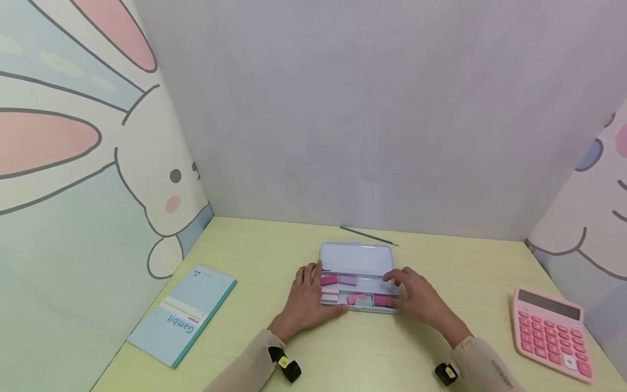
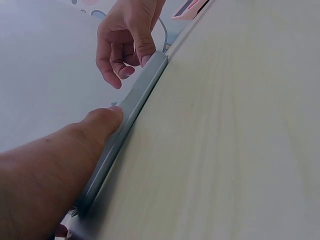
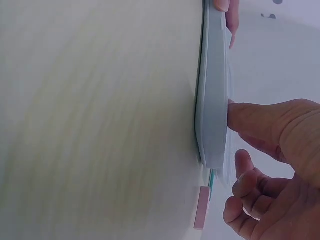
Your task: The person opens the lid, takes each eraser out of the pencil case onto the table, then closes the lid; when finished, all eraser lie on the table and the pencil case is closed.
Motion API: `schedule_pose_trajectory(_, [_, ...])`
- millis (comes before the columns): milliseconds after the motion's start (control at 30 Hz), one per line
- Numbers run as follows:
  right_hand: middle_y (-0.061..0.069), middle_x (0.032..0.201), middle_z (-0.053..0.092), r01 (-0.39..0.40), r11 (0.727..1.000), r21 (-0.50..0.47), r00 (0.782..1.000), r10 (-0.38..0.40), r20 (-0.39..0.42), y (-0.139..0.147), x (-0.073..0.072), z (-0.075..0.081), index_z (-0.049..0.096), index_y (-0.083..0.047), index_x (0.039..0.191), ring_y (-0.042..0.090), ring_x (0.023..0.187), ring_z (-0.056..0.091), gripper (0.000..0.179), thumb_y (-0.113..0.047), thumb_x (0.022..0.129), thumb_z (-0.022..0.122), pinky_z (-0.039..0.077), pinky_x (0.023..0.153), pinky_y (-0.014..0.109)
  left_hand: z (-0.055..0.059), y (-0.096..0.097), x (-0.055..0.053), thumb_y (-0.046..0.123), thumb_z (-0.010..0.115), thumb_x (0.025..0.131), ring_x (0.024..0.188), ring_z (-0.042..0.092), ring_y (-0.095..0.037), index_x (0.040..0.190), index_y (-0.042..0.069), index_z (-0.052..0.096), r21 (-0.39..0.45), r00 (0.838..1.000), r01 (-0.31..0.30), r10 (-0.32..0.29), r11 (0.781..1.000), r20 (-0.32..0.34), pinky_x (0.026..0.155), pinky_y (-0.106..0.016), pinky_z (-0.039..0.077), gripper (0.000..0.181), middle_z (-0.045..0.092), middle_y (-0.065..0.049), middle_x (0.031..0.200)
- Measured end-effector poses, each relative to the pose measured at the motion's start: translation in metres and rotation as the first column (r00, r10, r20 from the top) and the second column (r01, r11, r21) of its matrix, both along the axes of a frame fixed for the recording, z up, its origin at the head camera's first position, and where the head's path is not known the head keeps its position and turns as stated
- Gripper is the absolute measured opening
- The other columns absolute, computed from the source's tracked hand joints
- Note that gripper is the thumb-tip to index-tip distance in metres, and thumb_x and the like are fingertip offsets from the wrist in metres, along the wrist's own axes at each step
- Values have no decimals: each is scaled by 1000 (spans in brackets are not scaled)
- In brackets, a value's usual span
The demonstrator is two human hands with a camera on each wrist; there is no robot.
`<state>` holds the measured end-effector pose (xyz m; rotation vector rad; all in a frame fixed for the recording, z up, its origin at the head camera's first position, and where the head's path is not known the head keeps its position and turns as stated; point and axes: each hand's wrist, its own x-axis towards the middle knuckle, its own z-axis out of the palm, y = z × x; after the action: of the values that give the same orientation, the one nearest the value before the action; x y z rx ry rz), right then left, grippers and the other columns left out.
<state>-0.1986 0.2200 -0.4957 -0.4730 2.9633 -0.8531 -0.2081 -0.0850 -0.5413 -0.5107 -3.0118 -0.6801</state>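
Note:
An open light-blue pencil case lies on the table with its lid folded back. Inside are a dark pink block, a lilac block, a white block, a pale blue-green piece and more pink pieces. My left hand holds the case's left end, thumb along the front edge. Over the right end is my right hand. Its thumb reaches over the front rim by a dark pink block; its other fingers are bent loosely above the tray. Whether the thumb touches that block is hidden.
A dark green pencil lies behind the case. To the left is a blue notebook, to the right a pink calculator. A small pink block shows past the case's end in the right wrist view. Walls border the table.

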Motion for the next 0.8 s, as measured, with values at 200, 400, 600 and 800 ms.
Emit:
schedule_pose_trajectory(200, [3, 101, 67, 41, 999, 19, 999, -41, -6, -1, 4, -2, 74, -19, 90, 25, 100, 65, 20, -15, 83, 93, 56, 88, 45, 0, 0, 0, 85, 64, 84, 155, 33, -43, 172, 6, 17, -4, 1000, -2, 2, 1000, 2, 126, -60, 38, 127, 36, -19, 168])
schedule_pose_trajectory(400, [3, 100, 69, 33, 999, 19, 999, -33, -34, -1, 6, -2, 79, -21, 83, 35, 117, 69, 15, -15, 83, 93, 56, 100, 55, -1, 0, 0, 84, 64, 84, 155, 33, -42, 172, 6, 17, -6, 1000, -1, 1, 1000, 0, 126, -59, 38, 127, 36, -18, 167])
schedule_pose_trajectory(600, [3, 102, 73, 19, 1000, 17, 1000, -19, -23, -2, 5, -1, 77, -21, 80, 46, 131, 65, 18, -12, 82, 93, 54, 107, 61, -1, 1, 0, 84, 64, 84, 155, 33, -42, 172, 6, 17, -9, 1000, -3, 3, 1000, 0, 125, -59, 39, 127, 36, -18, 167])
schedule_pose_trajectory(800, [-3, 97, 78, 19, 999, 32, 999, -17, -44, 0, 5, -1, 79, -23, 81, 44, 130, 68, 18, -10, 83, 91, 59, 98, 53, -1, 0, 0, 84, 64, 84, 155, 33, -43, 172, 6, 17, -11, 1000, -7, 8, 1000, 7, 126, -60, 38, 127, 36, -18, 168])
